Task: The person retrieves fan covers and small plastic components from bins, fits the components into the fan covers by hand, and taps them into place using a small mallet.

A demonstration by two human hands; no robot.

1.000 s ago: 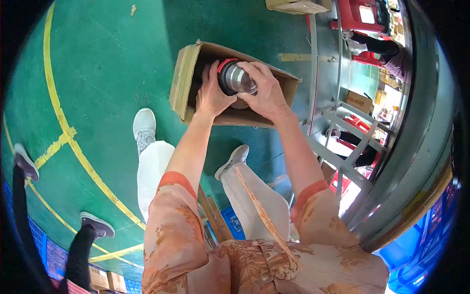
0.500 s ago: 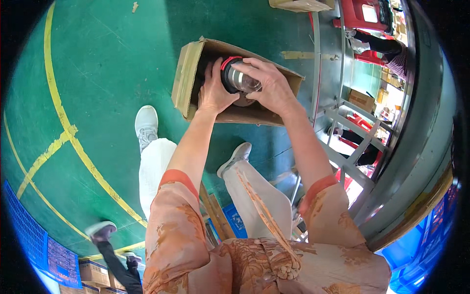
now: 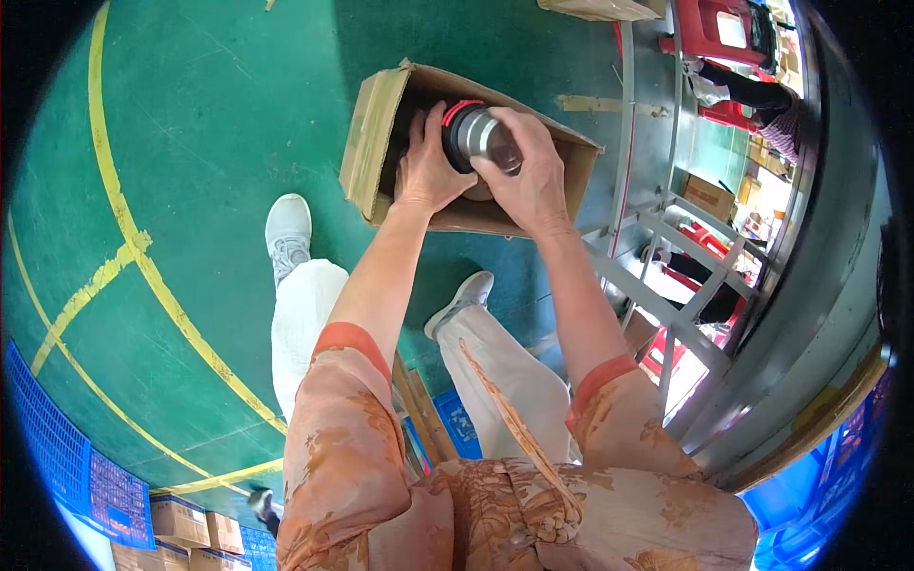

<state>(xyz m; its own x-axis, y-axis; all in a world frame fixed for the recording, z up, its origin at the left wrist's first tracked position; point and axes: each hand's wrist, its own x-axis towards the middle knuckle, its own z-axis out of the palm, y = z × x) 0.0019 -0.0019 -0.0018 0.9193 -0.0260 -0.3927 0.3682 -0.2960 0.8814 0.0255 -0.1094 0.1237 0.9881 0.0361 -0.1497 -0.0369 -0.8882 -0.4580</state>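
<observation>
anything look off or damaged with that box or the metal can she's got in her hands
Nothing stands out as damaged. The open cardboard box sits on the green floor, its flaps splayed but not visibly torn. Both the left hand and right hand grip the metal cylinder with a red rim over the box opening; no dent or spill shows.

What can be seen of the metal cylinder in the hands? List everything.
The metal cylinder is a shiny, silver-grey round part, like steel, with a red band around the end toward the left hand. It lies tilted over the open cardboard box on the green floor. The right hand wraps it from the right and above; the left hand touches its red end. Its far end is hidden.
</observation>
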